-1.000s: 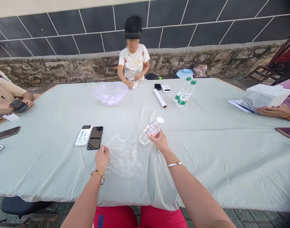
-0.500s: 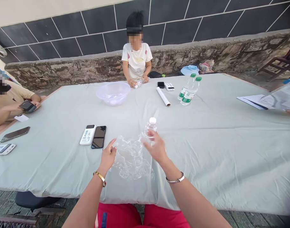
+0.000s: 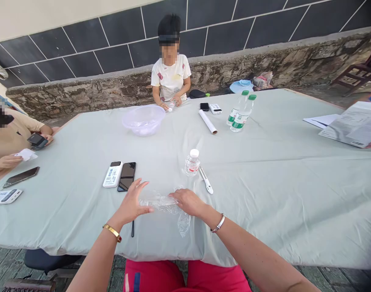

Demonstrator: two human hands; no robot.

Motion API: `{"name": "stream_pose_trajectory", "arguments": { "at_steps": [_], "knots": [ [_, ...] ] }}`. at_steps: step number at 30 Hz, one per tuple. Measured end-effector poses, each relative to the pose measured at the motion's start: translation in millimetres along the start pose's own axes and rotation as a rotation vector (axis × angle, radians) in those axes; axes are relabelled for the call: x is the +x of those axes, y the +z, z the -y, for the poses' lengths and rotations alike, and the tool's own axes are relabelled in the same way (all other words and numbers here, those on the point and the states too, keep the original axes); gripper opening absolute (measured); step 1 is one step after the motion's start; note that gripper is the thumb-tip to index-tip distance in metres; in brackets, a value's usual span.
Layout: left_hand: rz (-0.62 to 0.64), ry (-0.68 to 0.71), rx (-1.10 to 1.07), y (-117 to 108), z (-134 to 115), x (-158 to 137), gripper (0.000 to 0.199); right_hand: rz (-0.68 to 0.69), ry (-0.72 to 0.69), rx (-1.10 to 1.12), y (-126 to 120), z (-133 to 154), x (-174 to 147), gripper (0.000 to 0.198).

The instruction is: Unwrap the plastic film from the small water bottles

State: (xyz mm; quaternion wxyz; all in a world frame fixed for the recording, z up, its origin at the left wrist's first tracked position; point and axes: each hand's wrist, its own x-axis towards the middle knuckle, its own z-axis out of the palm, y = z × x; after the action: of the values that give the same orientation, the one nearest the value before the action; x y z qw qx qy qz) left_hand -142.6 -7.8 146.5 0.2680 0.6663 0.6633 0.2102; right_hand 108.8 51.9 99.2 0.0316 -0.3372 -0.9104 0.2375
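Note:
A crumpled sheet of clear plastic film (image 3: 165, 205) lies on the cloth-covered table in front of me. My left hand (image 3: 133, 205) is at its left edge, thumb and fingers spread apart. At the film's right side my right hand (image 3: 188, 201) has its fingers closed on the plastic. Just beyond the right hand stands a small clear bottle (image 3: 192, 164) with a white cap, upright. Beside that bottle lies a white utility knife (image 3: 206, 180). A black phone (image 3: 127, 177) and a white power bank (image 3: 112, 174) lie beyond my left hand.
A translucent purple basin (image 3: 144, 121) stands toward the far side, near a person handling a small bottle. A white roll (image 3: 207, 121) and two green-capped water bottles (image 3: 240, 115) are at the back right. Another person sits at left; papers (image 3: 352, 123) are at right.
My right hand has moved down from beside the bottle onto the film, uncovering the knife. The film is bunched smaller. My left hand has shifted slightly left and spread wider.

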Motion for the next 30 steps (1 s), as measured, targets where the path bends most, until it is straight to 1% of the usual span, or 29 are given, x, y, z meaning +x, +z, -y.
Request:
{"name": "stream_pose_trajectory", "arguments": {
  "at_steps": [1,2,3,4,5,7,8,10,12,13,14,15,17,19,20,21,22,23,24,25,26,27,28,29,30],
  "knots": [
    [0.067,0.050,0.054,4.7,-4.8,-1.2,0.094,-0.004,-0.022,0.017,-4.1,1.9,-1.6,0.043],
    [0.131,0.073,0.099,10.1,-9.1,-1.3,0.101,-0.009,-0.039,0.029,-8.5,4.3,-2.5,0.043],
    [0.187,0.069,0.126,15.7,-12.2,-0.4,0.099,-0.013,-0.053,0.035,-13.1,6.5,-3.0,0.043],
    [0.230,0.043,0.120,20.8,-13.8,1.2,0.089,-0.016,-0.064,0.032,-17.8,8.3,-3.3,0.042],
    [0.264,0.008,0.092,24.8,-14.0,3.3,0.071,-0.016,-0.070,0.017,-22.6,9.1,-3.9,0.041],
    [0.318,-0.045,0.011,26.7,-11.0,6.3,0.029,-0.003,-0.068,-0.038,-31.9,7.0,-6.3,0.038],
    [0.356,-0.058,-0.041,24.2,-8.9,6.5,0.022,0.009,-0.056,-0.072,-36.2,4.3,-8.4,0.036],
    [0.454,-0.087,-0.182,13.2,-6.3,3.5,0.032,0.036,-0.024,-0.109,-43.1,-3.4,-13.9,0.027],
    [0.521,-0.158,-0.393,-0.9,-7.3,-1.8,0.035,0.040,-0.004,-0.082,-46.1,-10.3,-19.4,0.018],
    [0.513,-0.205,-0.514,-7.1,-9.2,-4.0,0.035,0.026,0.006,-0.047,-45.3,-12.1,-21.5,0.018],
    [0.458,-0.251,-0.626,-11.8,-11.7,-5.0,0.033,0.001,0.027,0.003,-42.7,-12.0,-22.8,0.019],
    [0.368,-0.289,-0.731,-14.6,-14.8,-4.5,0.030,-0.028,0.071,0.064,-38.1,-9.7,-23.2,0.018],
    [0.116,-0.333,-0.926,-14.2,-22.5,2.1,0.027,-0.073,0.218,0.186,-23.7,2.0,-21.3,0.017],
    [-0.141,-0.331,-1.066,-7.2,-31.8,14.0,0.027,-0.080,0.351,0.254,-6.6,21.8,-17.7,0.023],
    [-0.246,-0.312,-1.095,-2.0,-36.8,20.4,0.026,-0.071,0.371,0.254,0.9,33.2,-16.1,0.025],
    [-0.338,-0.288,-1.081,3.5,-41.7,26.2,0.025,-0.067,0.364,0.239,6.4,44.5,-15.0,0.025],
    [-0.420,-0.260,-1.009,8.9,-46.1,30.8,0.024,-0.077,0.348,0.223,9.4,54.7,-14.6,0.026],
    [-0.476,-0.225,-0.887,14.0,-49.9,33.7,0.024,-0.105,0.328,0.219,9.6,63.0,-14.9,0.026],
    [-0.499,-0.180,-0.735,18.3,-52.8,34.7,0.025,-0.154,0.308,0.233,7.1,68.8,-15.7,0.026],
    [-0.482,-0.128,-0.583,21.7,-55.0,34.1,0.025,-0.222,0.283,0.271,2.4,72.0,-16.5,0.025],
    [-0.421,-0.073,-0.466,24.4,-56.5,32.1,0.026,-0.310,0.252,0.330,-3.7,72.5,-17.0,0.024],
    [-0.323,-0.028,-0.412,26.5,-57.7,29.2,0.029,-0.411,0.221,0.405,-10.4,70.9,-16.6,0.022],
    [-0.213,0.001,-0.435,28.2,-58.9,26.0,0.034,-0.518,0.198,0.484,-16.6,67.7,-15.2,0.020],
    [-0.117,0.009,-0.525,29.7,-60.4,23.3,0.041,-0.621,0.188,0.559,-21.7,63.7,-12.6,0.017],
    [-0.050,-0.002,-0.652,31.2,-62.6,21.3,0.045,-0.710,0.196,0.625,-25.0,59.7,-8.9,0.016]
  ]
}}
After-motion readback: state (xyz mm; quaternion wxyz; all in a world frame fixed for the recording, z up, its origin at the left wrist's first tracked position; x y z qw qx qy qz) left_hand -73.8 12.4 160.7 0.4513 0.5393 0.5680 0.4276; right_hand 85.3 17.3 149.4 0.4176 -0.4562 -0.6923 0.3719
